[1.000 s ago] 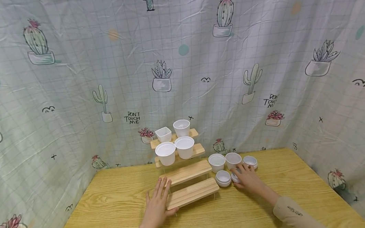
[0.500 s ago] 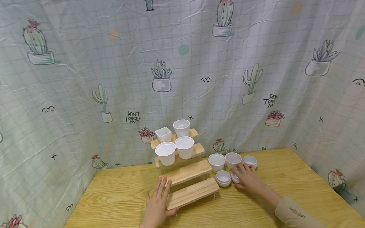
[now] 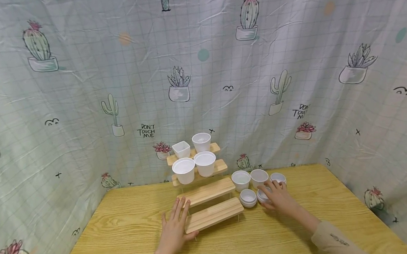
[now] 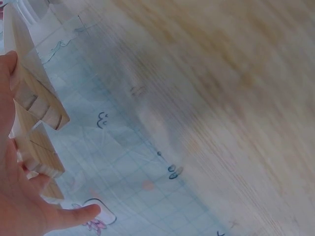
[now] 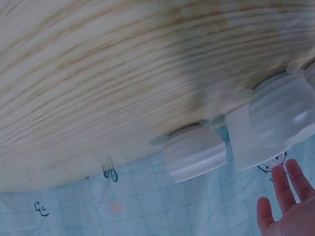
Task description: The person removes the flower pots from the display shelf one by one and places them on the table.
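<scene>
My left hand rests at the left end of a four-tier wooden stand, its fingers extended and spread along the shelf ends. In the left wrist view, the fingers lie by the board ends and one digit stretches out free. My right hand hovers over a small white ridged pot, partly hiding it. Its fingers look straight and stand off that pot in the right wrist view. Beside it are another small pot, two taller white pots and a small pot at the far right.
Two white pots stand on the stand's second-highest shelf. The top shelf holds a square pot and a round pot. Behind the wooden table hangs a cactus-print curtain.
My right hand has shifted slightly right and up off the small front pot, showing more of it. My left hand stays at the stand. The head view has moved a little.
</scene>
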`<state>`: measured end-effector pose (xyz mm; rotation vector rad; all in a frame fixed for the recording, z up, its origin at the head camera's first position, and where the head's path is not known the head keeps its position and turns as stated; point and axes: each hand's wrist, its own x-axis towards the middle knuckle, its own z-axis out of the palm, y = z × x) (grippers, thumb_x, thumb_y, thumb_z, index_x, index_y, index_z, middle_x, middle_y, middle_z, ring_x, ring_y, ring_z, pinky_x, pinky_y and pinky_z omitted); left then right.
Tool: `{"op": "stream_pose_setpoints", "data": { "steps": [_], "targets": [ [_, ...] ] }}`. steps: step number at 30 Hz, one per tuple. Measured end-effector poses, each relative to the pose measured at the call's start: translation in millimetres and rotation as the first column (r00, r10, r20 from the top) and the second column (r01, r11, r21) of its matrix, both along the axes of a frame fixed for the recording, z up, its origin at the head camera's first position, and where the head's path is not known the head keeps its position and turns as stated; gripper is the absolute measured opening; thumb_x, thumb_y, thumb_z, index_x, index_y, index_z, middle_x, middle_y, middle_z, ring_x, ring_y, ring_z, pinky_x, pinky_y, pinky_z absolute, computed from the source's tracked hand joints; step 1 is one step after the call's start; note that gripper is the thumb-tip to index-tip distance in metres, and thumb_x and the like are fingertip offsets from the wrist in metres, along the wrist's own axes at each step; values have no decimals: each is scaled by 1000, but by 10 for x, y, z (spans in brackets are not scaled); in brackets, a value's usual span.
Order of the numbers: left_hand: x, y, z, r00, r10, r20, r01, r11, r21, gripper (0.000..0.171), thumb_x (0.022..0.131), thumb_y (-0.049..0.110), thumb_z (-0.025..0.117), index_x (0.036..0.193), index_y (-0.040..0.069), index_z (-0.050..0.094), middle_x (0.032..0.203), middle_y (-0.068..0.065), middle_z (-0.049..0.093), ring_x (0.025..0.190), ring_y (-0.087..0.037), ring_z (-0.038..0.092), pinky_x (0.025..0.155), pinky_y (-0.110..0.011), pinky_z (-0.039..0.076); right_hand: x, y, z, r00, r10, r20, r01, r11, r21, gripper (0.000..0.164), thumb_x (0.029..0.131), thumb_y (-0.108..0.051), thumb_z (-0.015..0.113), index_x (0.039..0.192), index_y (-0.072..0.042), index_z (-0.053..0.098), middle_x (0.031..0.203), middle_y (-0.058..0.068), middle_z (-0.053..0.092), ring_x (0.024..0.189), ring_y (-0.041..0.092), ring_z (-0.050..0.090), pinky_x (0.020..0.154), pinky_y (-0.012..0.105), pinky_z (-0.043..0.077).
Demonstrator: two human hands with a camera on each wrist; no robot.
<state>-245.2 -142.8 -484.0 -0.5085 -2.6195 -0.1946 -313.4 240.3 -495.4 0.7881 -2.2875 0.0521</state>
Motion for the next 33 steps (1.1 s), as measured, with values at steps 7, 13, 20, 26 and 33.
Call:
{"op": "stream_pose_setpoints", "data": {
  "steps": [7,13,20,26,33],
  "targets": [
    [6,2,10,1000,0,23,0,1000,1,97,65,57,67,141,15,24,148,-5,23,136,-27,21,92,-70,28,28,-37,94,999,29,-34,-29,1000,5,55,62,-30,76,110,-12,57,100,12,54,86,26,48,66,41,34],
    [4,3,15,1000,1,21,-1,1000,5,98,64,57,68,141,15,25,148,-6,24,135,-26,22,92,-70,29,71,-111,210,999,38,-18,-39,999,-9,53,67,-31,74,114,-15,55,103,9,54,89,25,49,72,41,34],
    [-1,1,13,1000,5,14,-5,1000,-1,98,64,58,67,141,15,25,148,-5,24,135,-26,22,93,-69,29,123,-254,392,999,39,10,-39,999,-19,53,69,-32,73,114,-14,54,107,9,52,94,24,47,73,43,34],
    [6,5,17,1000,0,21,0,1000,8,98,64,57,68,141,14,25,148,-5,23,136,-26,21,93,-70,28,97,-392,539,998,66,2,-66,997,-35,50,71,-29,71,115,-12,53,109,11,52,96,28,47,73,45,36],
    [3,2,8,1000,4,28,-5,1000,2,98,65,57,67,141,15,24,148,-5,23,136,-26,20,93,-70,28,52,-561,701,996,89,-18,-89,995,-33,53,74,-30,70,120,-13,51,114,13,52,98,29,48,75,46,37]
  ]
}}
